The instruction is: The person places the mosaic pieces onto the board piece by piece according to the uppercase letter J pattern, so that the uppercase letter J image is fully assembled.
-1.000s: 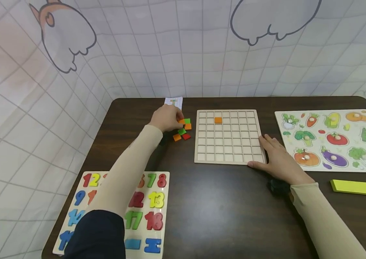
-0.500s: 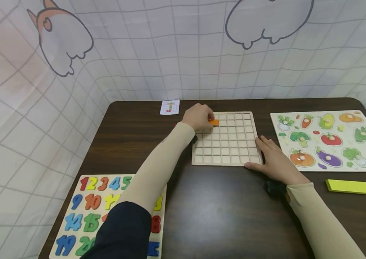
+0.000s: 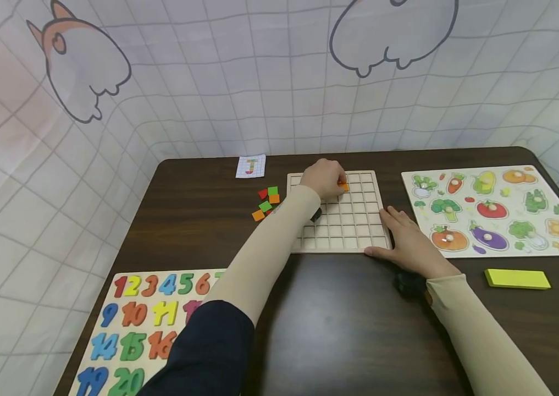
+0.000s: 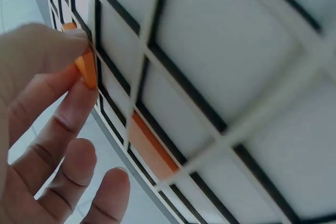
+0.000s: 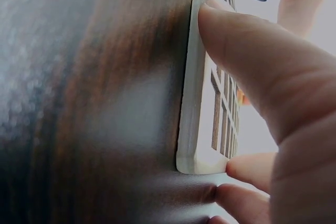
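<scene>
My left hand [image 3: 324,179] is over the back rows of a pale wooden grid board [image 3: 341,243]. Its thumb and fingertips pinch an orange square tile [image 4: 87,68], held tilted right at the grid bars. Another orange tile [image 4: 152,148] lies in a cell close by; in the head view the hand covers it. My right hand [image 3: 410,245] rests along the board's right side, thumb [image 5: 231,35] on the front edge near the corner and other fingers spread at the side. Several loose red, green and orange tiles [image 3: 265,205] lie left of the board, partly behind the left forearm.
A small card [image 3: 250,166] with a J-shaped coloured pattern lies at the back. A number puzzle board [image 3: 148,324] is at front left, partly under the left arm. To the right are a vegetable puzzle board [image 3: 462,212] and a yellow-green block [image 3: 518,279].
My left hand has gone from the loose tiles rightward to the board with an orange tile, then slightly further right along the back rows. My right hand stays at the board's edge.
</scene>
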Demonstrator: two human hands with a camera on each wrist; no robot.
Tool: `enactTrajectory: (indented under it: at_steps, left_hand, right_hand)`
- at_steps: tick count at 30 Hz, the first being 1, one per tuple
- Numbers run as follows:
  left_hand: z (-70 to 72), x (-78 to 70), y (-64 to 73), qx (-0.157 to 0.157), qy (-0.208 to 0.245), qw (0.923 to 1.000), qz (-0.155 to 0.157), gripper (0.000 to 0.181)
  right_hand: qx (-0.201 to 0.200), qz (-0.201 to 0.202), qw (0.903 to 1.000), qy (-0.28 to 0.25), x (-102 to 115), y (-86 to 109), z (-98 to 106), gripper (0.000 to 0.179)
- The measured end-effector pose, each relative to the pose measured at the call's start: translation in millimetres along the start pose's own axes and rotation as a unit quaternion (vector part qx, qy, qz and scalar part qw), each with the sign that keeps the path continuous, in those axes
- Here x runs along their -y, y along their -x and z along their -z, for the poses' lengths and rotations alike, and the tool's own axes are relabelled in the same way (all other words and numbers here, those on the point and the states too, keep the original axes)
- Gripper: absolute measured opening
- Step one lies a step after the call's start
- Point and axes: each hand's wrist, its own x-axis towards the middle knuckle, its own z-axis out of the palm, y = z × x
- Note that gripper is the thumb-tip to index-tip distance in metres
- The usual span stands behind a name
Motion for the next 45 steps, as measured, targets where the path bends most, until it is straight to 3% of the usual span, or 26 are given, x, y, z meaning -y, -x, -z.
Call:
enactTrajectory:
  at_steps: [8, 15, 22, 27, 32, 38, 45]
  left_hand:
    - [-4.7, -0.3, -1.5, 0.013, -0.019, 0.9996, 0.015, 0.023]
    - [-0.9, 6.2, 6.4, 0.007, -0.016, 0.9997, 0.019, 0.030]
    - [16.3, 47.4, 24.1, -0.012, 0.022, 0.9976, 0.065, 0.030]
    - [23.4, 82.5, 45.3, -0.027, 0.033, 0.9955, 0.084, 0.026]
    - [25.6, 111.9, 65.5, -0.019, 0.028, 0.9946, 0.098, 0.028]
    - [28.9, 133.6, 82.3, 0.003, 0.023, 0.9926, 0.119, 0.030]
    - [38.4, 147.1, 95.4, -0.005, 0.028, 0.9899, 0.139, 0.030]
  right_hand:
    - [0.004, 0.001, 1.0000, 0.006, 3.5, -0.6, -3.4, 0.110]
    - [0.006, -0.004, 1.0000, 0.007, 1.8, -0.3, -0.6, 0.111]
    - [0.011, -0.001, 0.9999, 0.008, 2.8, -2.7, 2.1, 0.113]
    - [0.013, -0.001, 0.9999, 0.008, 3.2, -2.2, 1.2, 0.115]
    - [0.018, -0.001, 0.9998, 0.004, 1.6, 2.7, -0.7, 0.115]
    - [0.023, -0.005, 0.9997, 0.009, -2.6, 7.0, -2.1, 0.117]
    - [0.025, 0.002, 0.9996, 0.014, 4.2, 1.0, -0.3, 0.118]
